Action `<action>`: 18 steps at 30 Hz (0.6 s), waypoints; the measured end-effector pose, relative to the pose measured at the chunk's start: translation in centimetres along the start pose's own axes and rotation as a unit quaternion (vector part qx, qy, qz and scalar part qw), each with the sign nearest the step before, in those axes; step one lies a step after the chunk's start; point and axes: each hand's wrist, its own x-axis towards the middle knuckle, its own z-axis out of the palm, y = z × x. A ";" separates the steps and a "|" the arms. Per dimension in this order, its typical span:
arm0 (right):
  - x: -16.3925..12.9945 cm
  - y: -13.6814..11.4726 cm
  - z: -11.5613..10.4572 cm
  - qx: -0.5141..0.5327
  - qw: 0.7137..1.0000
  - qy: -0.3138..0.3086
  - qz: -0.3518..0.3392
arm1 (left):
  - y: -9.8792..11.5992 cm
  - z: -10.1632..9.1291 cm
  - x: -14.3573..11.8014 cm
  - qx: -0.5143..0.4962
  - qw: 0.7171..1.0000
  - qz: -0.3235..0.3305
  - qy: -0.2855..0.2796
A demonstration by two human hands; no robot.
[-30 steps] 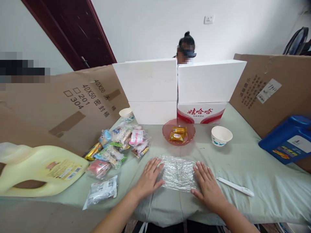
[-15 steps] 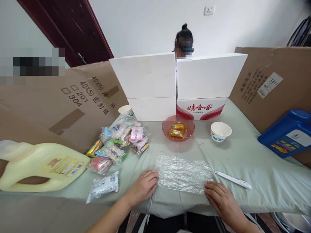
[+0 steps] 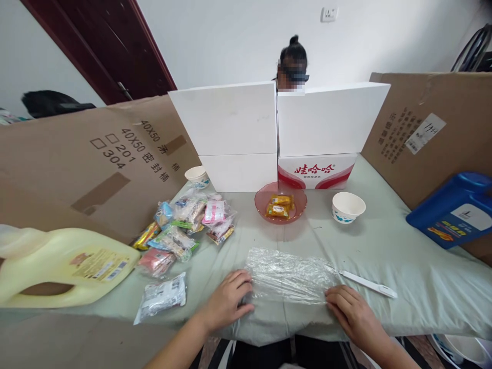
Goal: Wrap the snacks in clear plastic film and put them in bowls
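Head view, looking down: a crinkled sheet of clear plastic film (image 3: 288, 274) lies at the near middle of a pale green cloth-covered table (image 3: 415, 277), between the person's hands. The left hand (image 3: 230, 294) sits at the film's left edge, half open, fingers loosely curved and thumb spread apart from them. The right hand (image 3: 351, 310) rests at the near right corner with its fingers close together and bent; its thumb is out of sight, so whether it pinches the film cannot be told. Hands at opposite ends probably serve to spread the film and stop it sliding or curling.

Just off the film's right edge lies a slim white plastic knife-like tool (image 3: 371, 285) (contact between its narrow tip and the film is too fine to judge). Beyond, a pink translucent scalloped bowl (image 3: 261, 212) holds gold-wrapped snacks (image 3: 279, 211), its raised wall likely containing them; how many there are is unclear, since they overlap. To the left, a heap of glossy mixed snack packets (image 3: 179, 230) hides its lower layers. Farther back, stacked white cardboard boxes (image 3: 238, 120) cover all but the head of another person (image 3: 294, 56). A pale yellow plastic jug (image 3: 92, 261) is cut off at the left edge.
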 end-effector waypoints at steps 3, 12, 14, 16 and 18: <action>-0.2 0.3 -0.1 0.017 1.000 -0.004 0.016 | 0.0 0.3 -0.1 0.002 0.999 0.025 0.025; 0.6 1.2 0.5 0.011 0.995 0.010 0.103 | -0.3 -0.1 1.7 -0.045 0.992 -0.105 0.055; 1.4 1.3 0.9 -0.017 0.989 0.020 0.146 | -0.6 0.4 2.8 -0.019 0.988 -0.142 0.062; 2.3 1.3 1.4 -0.059 0.981 0.021 0.184 | -0.7 1.1 4.1 0.011 0.983 -0.171 0.071; 3.0 1.3 1.8 -0.102 0.972 0.010 0.212 | -0.7 1.9 5.2 0.042 0.976 -0.204 0.066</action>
